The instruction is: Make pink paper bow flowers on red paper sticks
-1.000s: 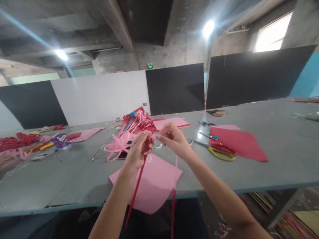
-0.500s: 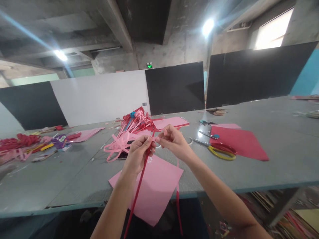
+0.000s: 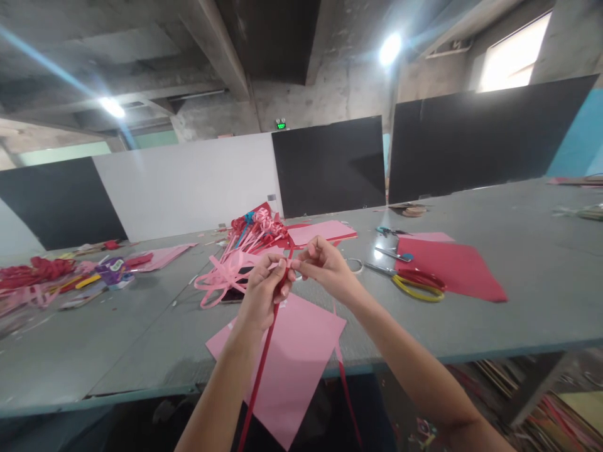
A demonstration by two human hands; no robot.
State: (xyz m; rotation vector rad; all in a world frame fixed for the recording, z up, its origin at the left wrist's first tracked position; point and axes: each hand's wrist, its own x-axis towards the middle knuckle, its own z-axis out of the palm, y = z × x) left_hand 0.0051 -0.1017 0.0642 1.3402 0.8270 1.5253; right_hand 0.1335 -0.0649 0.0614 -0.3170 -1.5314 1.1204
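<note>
Over the table's front part, my left hand (image 3: 264,287) pinches a narrow red ribbon (image 3: 264,358), which hangs down past the table edge. My right hand (image 3: 326,267) has thumb and forefinger closed at the same spot, fingertips meeting those of the left. A bit of pink strip seems to lie between them, mostly hidden by the fingers. Just left of the hands spreads a bunch of pink ribbon loops (image 3: 225,277). Beneath the hands lies a pink sheet (image 3: 294,351), its corner over the edge. Another thin red strip (image 3: 347,395) dangles right of it.
Yellow-and-red-handled scissors (image 3: 418,285) rest by a red sheet (image 3: 466,267) on the right. Ribbon flowers (image 3: 259,227) and stacked pink sheets (image 3: 323,232) are farther back. Red ribbon bundles (image 3: 42,271) and a purple packet (image 3: 113,270) sit left. Upright panels (image 3: 330,166) line the table's back.
Both hands stay almost in place, with fingertips a little closer together. The pink strip between them shows less. The pink sheet's lower corner reaches farther down, and the hanging red strip has swung right.
</note>
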